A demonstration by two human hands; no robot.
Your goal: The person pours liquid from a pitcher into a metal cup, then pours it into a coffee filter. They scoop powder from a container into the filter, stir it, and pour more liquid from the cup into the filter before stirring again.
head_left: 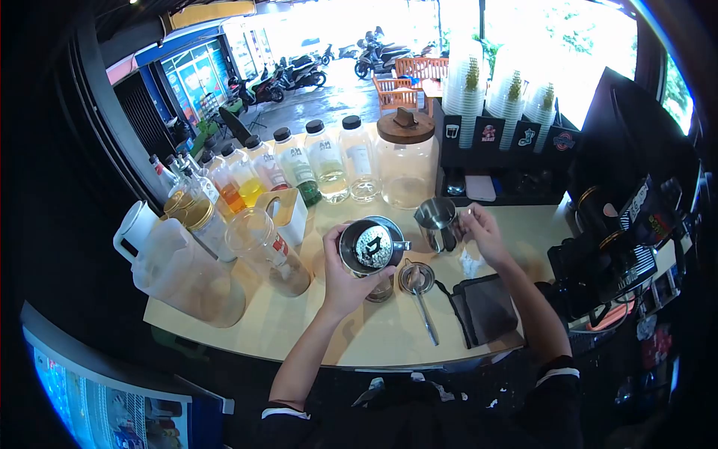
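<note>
My left hand (342,290) is wrapped around a metal pitcher (348,251) with frothy, bubbly liquid in it; its open top faces me. Behind and partly under this pitcher, a glass (380,292) shows only in part. My right hand (485,233) has its fingers closed at the handle side of a second metal pitcher (435,215), which sits farther back on the counter. Between the hands and nearer to me lie a small strainer (425,275) and a long-handled spoon (426,318), whose bowl rests in the strainer.
A dark folded cloth (486,310) lies at the right front of the counter (336,340). Plastic jugs (183,269), a tall clear container (269,254), a tissue box (299,217) and several bottles (325,161) crowd the left and back. Right stands a black machine (598,247).
</note>
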